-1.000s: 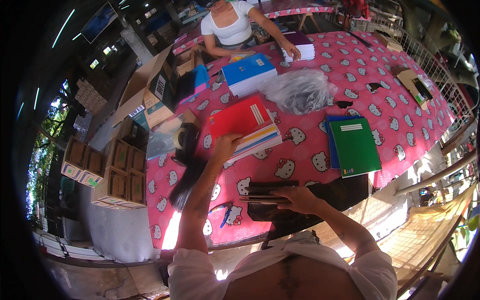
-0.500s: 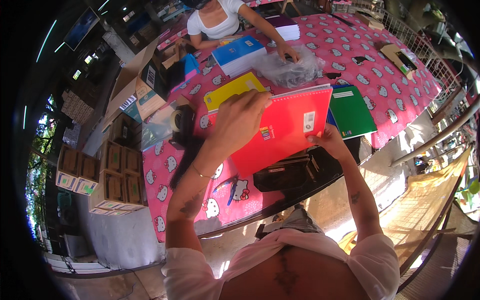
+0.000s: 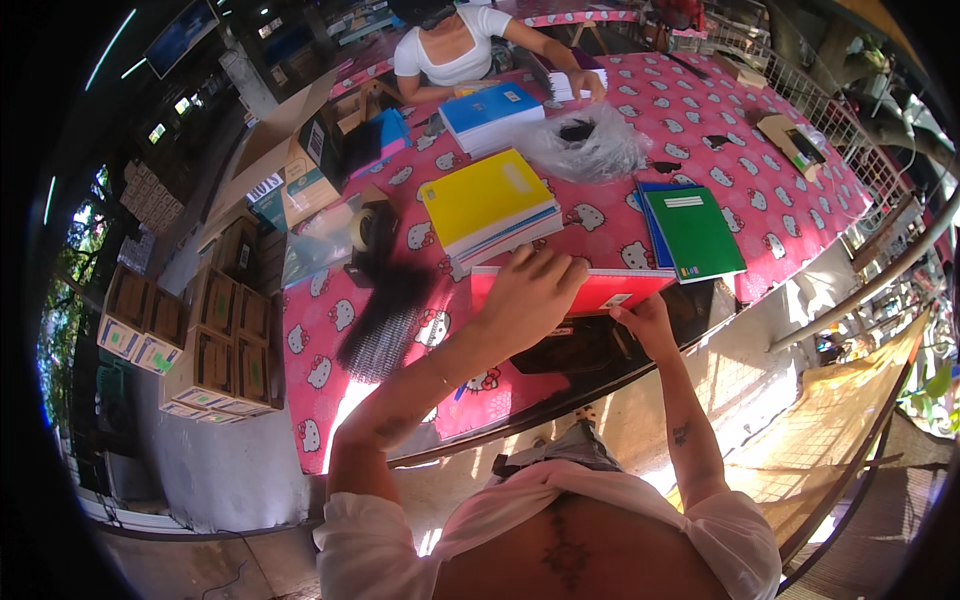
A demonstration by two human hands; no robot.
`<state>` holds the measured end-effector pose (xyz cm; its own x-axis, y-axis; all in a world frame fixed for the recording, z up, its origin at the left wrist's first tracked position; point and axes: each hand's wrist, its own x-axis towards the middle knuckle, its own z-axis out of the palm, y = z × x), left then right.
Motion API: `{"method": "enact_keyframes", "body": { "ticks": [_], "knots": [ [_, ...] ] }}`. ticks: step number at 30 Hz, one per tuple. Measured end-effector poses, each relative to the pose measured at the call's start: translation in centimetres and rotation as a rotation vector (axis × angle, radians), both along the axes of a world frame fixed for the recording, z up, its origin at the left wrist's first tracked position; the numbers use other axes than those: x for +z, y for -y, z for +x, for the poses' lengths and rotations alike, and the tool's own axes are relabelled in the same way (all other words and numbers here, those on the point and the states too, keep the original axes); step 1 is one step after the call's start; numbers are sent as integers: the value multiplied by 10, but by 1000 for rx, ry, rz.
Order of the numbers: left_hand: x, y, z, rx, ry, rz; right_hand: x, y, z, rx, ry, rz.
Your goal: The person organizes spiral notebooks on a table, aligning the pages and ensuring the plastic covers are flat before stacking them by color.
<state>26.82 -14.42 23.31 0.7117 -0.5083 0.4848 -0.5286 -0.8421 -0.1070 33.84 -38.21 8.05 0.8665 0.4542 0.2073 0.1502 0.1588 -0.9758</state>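
Note:
A red spiral notebook (image 3: 612,287) is held on edge just above the near table edge, tilted so that only a narrow strip of its cover shows. My left hand (image 3: 533,290) is closed over its upper left part, and my right hand (image 3: 646,325) pinches its lower right corner. Just beyond lies a stack topped by a yellow notebook (image 3: 487,195). To the right, a green notebook (image 3: 700,235) partly covers a blue notebook (image 3: 655,225). Beneath the red one sits a black tray (image 3: 565,352), partly hidden.
Across the table a person (image 3: 455,55) reaches toward a purple-topped stack (image 3: 570,80). Near it are a blue notebook stack (image 3: 490,108) and a clear plastic bag (image 3: 590,145). A tape dispenser (image 3: 370,240) and an open carton (image 3: 300,165) stand left.
The red notebook has come down and tipped from showing its broad cover to nearly edge-on. Both hands lowered with it. The other person's hand moved from the plastic bag to the purple stack.

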Motion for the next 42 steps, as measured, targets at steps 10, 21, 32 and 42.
{"method": "enact_keyframes", "body": {
  "ticks": [10, 21, 32, 42],
  "knots": [
    [-209, -61, -61, 385, -207, -1860, -45, -28, -1, -167, 5, 5],
    [-152, -137, -21, 721, 66, -745, 127, -69, -55, -312, 1039, -492],
    [-76, -65, -80, 460, 41, -961, 87, -160, -20, -93, 968, -540],
    [-87, -70, -70, 472, 97, -1010, 94, -155, -24, -63, 935, -561]
  ]
}}
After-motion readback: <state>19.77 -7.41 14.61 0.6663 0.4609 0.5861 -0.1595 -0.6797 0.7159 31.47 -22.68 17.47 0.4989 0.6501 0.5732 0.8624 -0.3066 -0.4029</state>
